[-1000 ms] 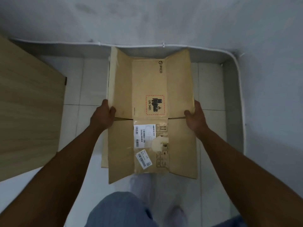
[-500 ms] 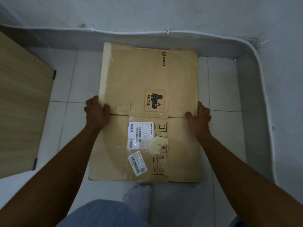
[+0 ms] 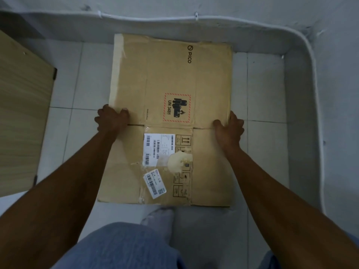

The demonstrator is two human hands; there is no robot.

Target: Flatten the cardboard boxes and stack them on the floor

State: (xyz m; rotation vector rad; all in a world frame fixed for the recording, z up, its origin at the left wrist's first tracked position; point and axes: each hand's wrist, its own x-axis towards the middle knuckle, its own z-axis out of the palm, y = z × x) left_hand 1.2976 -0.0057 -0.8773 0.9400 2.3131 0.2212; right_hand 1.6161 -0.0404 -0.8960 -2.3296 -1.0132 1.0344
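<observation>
One flattened cardboard box (image 3: 171,78) lies flat on the floor (image 3: 266,90), its far edge close to the foot of the wall (image 3: 233,4) and its near edge just ahead of a grey-socked foot (image 3: 160,217). It is plain brown, creased into panels, with a slit seam across its middle and a paler strip down its left edge. The far half carries a black "PICO" logo and one red-hatched hazard label (image 3: 176,107) reading "UN 3481". The near half carries one white shipping label (image 3: 158,148), one smaller barcode sticker (image 3: 154,183) set askew, a column of black handling symbols and a pale torn patch.

Two hands hold it at the seam. The left hand (image 3: 111,121) grips the left edge, fingers curled over it and thumb lying on top. The right hand (image 3: 230,128) grips the right edge, thumb on the top face and fingers wrapped down round the side; whether they reach underneath cannot be told.

Pale square tiles with thin grout lines cover the floor. The wall is grey and bends round a corner at the right. One white cable (image 3: 147,18) follows it above the skirting, held by two clips (image 3: 99,14). One light wooden panel (image 3: 21,113) stands at the left, apart from the box. A blue denim knee (image 3: 120,247) fills the bottom of the view.
</observation>
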